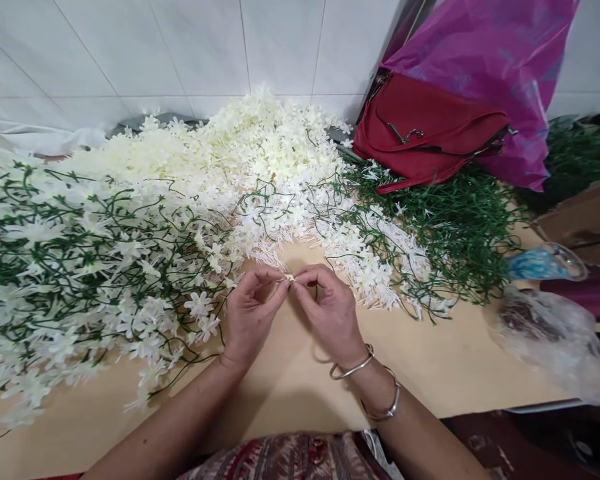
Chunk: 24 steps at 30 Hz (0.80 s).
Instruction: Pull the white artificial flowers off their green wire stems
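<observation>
Over the bare front part of the table, my left hand (251,312) and my right hand (331,312) meet fingertip to fingertip. Both are closed in a pinch on a tiny pale artificial flower piece (289,277), mostly covered by the fingers. Just beyond the fingertips lies a heap of loose white artificial flowers (260,153) with thin white stalks. To the left of my left hand spread white flowers on green stems (130,267). More white flower heads (363,263) lie to the right, beside a pile of green plastic stems (465,233).
A red handbag (425,127) rests on the green stems at the back right, against a magenta plastic bag (525,73). Farther right are a cardboard box (585,213), a blue-patterned item (540,263) and a clear plastic bag (560,340). A tiled wall (205,47) stands behind the table.
</observation>
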### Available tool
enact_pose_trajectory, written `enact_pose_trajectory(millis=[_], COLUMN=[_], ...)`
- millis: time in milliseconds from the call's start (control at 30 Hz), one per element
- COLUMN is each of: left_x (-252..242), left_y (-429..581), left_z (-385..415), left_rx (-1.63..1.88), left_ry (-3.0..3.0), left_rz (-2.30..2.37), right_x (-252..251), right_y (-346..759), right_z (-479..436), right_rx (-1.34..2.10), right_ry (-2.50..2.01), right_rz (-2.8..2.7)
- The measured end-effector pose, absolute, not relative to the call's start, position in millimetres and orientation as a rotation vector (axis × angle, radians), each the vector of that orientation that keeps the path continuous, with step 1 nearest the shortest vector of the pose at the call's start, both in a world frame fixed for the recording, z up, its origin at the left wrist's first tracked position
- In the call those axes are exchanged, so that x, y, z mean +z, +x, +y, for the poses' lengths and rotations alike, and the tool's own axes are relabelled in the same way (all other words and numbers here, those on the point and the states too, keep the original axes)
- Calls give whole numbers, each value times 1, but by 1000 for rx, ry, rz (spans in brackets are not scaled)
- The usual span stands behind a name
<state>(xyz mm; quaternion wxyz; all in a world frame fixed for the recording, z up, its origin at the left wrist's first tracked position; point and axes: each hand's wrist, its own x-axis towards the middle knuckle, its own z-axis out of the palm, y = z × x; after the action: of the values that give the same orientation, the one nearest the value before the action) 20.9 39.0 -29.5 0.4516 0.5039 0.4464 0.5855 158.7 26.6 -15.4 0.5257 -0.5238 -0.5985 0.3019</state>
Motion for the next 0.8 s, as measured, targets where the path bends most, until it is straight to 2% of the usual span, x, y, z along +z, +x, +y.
enact_pose_trajectory(millis=[167,367,800], left_x=[-32,-33,-33], left_y=[19,12,16], left_z=[39,40,40], left_rx=[1410,1390,1380], left_ry=[1212,1376,1202], left_rz=[1085,1175,1045], right_x=[-12,-13,-13], right_y=[161,159,156], right_z=[26,23,21], right_rx=[555,538,554], right_ry=[-1208,-1264,-1250], right_rz=[-1574,-1502,-1523])
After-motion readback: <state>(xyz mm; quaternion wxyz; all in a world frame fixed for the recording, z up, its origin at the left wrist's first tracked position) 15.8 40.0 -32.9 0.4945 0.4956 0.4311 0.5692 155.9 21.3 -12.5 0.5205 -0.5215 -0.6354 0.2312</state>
